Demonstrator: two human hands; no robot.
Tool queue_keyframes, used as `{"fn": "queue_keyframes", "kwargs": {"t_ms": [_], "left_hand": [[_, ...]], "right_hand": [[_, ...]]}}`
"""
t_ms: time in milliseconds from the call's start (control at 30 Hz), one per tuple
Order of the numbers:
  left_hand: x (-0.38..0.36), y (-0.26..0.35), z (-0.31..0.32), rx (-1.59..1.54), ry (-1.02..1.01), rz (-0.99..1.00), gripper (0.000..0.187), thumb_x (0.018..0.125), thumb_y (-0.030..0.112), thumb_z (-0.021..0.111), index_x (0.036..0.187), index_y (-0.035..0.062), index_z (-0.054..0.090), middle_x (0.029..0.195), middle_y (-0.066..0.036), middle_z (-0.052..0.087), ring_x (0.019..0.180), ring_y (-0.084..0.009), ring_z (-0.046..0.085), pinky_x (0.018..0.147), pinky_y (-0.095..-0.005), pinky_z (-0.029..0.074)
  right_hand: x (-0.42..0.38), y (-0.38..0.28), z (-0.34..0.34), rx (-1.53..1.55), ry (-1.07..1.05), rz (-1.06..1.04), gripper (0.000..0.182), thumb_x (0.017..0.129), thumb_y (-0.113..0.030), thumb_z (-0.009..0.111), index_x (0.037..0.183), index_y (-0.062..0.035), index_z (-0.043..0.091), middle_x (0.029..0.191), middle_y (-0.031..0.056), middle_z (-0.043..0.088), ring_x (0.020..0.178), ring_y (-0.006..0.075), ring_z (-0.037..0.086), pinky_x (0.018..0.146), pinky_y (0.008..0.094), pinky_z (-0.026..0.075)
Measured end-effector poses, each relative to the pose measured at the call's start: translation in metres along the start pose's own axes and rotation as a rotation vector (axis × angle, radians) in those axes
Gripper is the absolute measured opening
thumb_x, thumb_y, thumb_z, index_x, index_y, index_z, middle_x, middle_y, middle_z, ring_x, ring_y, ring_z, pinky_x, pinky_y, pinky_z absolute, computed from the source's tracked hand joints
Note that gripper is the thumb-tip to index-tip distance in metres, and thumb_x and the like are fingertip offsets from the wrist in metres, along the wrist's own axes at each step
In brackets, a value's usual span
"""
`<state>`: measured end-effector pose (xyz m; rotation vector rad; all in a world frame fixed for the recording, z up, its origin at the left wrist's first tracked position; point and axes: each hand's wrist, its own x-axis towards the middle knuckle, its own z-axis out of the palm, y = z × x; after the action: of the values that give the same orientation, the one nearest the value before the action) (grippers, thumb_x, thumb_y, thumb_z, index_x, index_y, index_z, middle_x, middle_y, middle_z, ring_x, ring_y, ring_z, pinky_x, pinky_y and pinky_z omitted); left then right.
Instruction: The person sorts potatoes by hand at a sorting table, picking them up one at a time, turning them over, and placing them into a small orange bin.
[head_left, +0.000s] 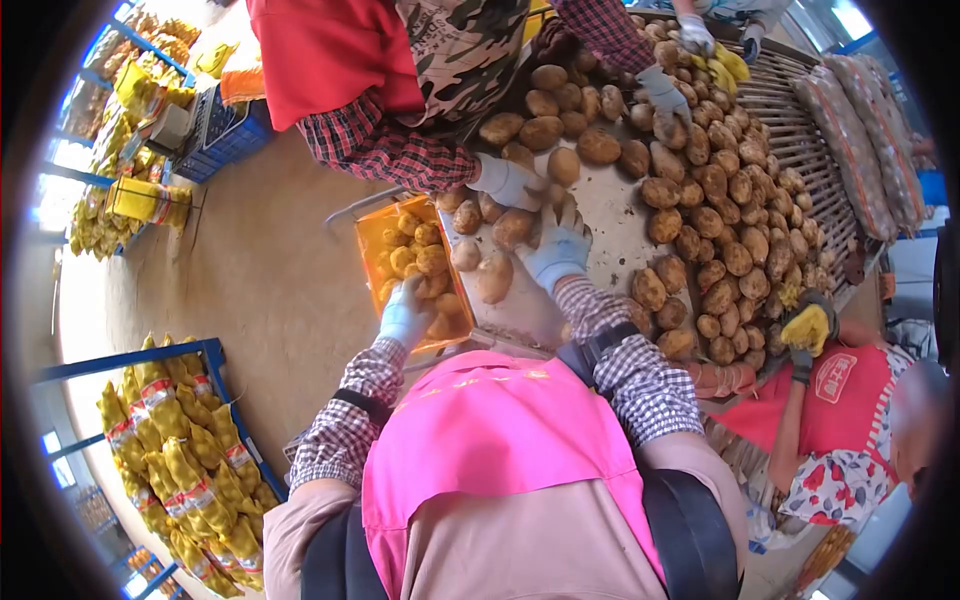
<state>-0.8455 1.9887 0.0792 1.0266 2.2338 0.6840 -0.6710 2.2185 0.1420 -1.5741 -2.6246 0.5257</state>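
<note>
My left hand point(403, 316), in a pale blue glove, is at the near left side of an orange-lined container point(371, 235) full of potatoes point(432, 260). Its fingertips meet the potatoes, and I cannot make out whether they grip one. Over the light sorting table point(607, 262) reaches my right hand point(560, 252), gloved in pale blue with darker fingertips. Its fingers are stretched forward and apart beside a brown potato point(513, 229). A co-worker's gloved hand point(510, 183) is just beyond them. Another potato point(494, 277) lies nearer me, left of my right wrist.
A large potato heap point(730, 215) covers the table's right side, beside a slatted rack point(790, 110). Co-workers stand opposite and at right, one wearing a yellow-palmed glove point(808, 328). Filled yellow net bags point(185, 470) and a blue crate point(225, 135) are at left.
</note>
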Motion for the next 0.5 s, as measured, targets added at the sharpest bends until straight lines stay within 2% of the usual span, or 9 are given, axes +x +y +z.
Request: {"fn": "queue_keyframes", "kwargs": {"t_ms": [33,100,167,200,233,333,367,433,500], "left_hand": [[0.002,0.003,0.0,0.006,0.034,0.027,0.07,0.071,0.007,0.078,0.133,0.0053,0.046,0.123,-0.018,0.053,0.11,-0.0301,0.056,0.09,-0.0351,0.051],[0.005,0.01,0.001,-0.028,0.021,-0.021,0.071,0.07,0.007,0.079,0.133,0.0054,0.045,0.122,-0.017,0.054,0.11,-0.0293,0.056,0.091,-0.0348,0.05],[-0.001,0.025,-0.005,-0.16,-0.056,-0.122,0.072,0.07,0.007,0.079,0.134,0.0053,0.045,0.124,-0.016,0.054,0.112,-0.0282,0.055,0.095,-0.0345,0.047],[-0.005,0.022,-0.005,-0.075,-0.04,-0.068,0.072,0.071,0.006,0.079,0.135,0.0051,0.044,0.126,-0.015,0.054,0.115,-0.0271,0.054,0.098,-0.0343,0.044],[-0.009,0.021,-0.006,-0.074,-0.033,-0.074,0.072,0.071,0.006,0.079,0.135,0.0051,0.044,0.126,-0.015,0.054,0.115,-0.0271,0.054,0.098,-0.0343,0.044],[-0.018,0.014,-0.006,-0.199,-0.03,-0.156,0.072,0.073,0.003,0.076,0.137,0.0061,0.043,0.128,-0.015,0.054,0.115,-0.0261,0.054,0.098,-0.0337,0.044],[-0.019,0.005,-0.005,-0.2,-0.025,-0.153,0.072,0.073,0.003,0.076,0.137,0.0061,0.043,0.128,-0.015,0.054,0.115,-0.0261,0.054,0.098,-0.0337,0.044],[-0.018,-0.009,-0.002,-0.187,0.007,-0.149,0.071,0.073,0.002,0.075,0.137,0.0062,0.043,0.127,-0.014,0.055,0.11,-0.0236,0.055,0.095,-0.0336,0.046],[-0.018,-0.003,-0.007,-0.185,0.026,-0.136,0.069,0.074,0.002,0.073,0.136,0.0061,0.044,0.122,-0.012,0.056,0.105,-0.0212,0.056,0.092,-0.0327,0.047]], "right_hand": [[-0.008,-0.01,0.003,-0.054,0.032,-0.009,0.087,0.069,-0.048,0.075,0.141,-0.0117,0.041,0.148,0.0179,0.029,0.132,0.038,0.031,0.106,0.0533,0.029],[-0.017,-0.02,0.009,-0.108,0.067,-0.03,0.088,0.067,-0.047,0.076,0.138,-0.0092,0.042,0.146,0.0191,0.029,0.129,0.0395,0.033,0.105,0.0539,0.029],[-0.023,-0.024,0.019,-0.104,0.088,-0.057,0.086,0.064,-0.047,0.079,0.135,-0.0112,0.046,0.139,0.0139,0.038,0.128,0.0348,0.034,0.104,0.053,0.028],[-0.022,-0.023,0.02,-0.065,0.138,-0.13,0.076,0.064,-0.044,0.079,0.126,-0.0125,0.05,0.132,0.0112,0.044,0.123,0.0319,0.04,0.1,0.0518,0.032],[-0.019,-0.022,0.021,-0.061,0.136,-0.139,0.076,0.064,-0.044,0.079,0.126,-0.0125,0.05,0.132,0.0112,0.044,0.123,0.0319,0.04,0.1,0.0518,0.032],[-0.005,-0.03,0.018,-0.021,-0.008,-0.429,0.068,0.065,-0.038,0.079,0.121,-0.0144,0.05,0.123,0.0081,0.051,0.111,0.0264,0.052,0.092,0.046,0.038],[0.0,-0.038,0.021,-0.022,-0.003,-0.432,0.068,0.065,-0.038,0.079,0.121,-0.0144,0.05,0.123,0.0081,0.051,0.111,0.0264,0.052,0.092,0.046,0.038],[0.003,-0.059,0.03,-0.089,-0.199,-0.508,0.068,0.067,-0.043,0.074,0.123,-0.0133,0.049,0.116,0.0121,0.055,0.108,0.0278,0.055,0.093,0.0412,0.039],[-0.001,-0.091,0.011,-0.161,-0.286,-0.46,0.068,0.072,-0.045,0.071,0.128,-0.0147,0.046,0.117,0.0117,0.056,0.109,0.0263,0.057,0.092,0.0415,0.04]]}}
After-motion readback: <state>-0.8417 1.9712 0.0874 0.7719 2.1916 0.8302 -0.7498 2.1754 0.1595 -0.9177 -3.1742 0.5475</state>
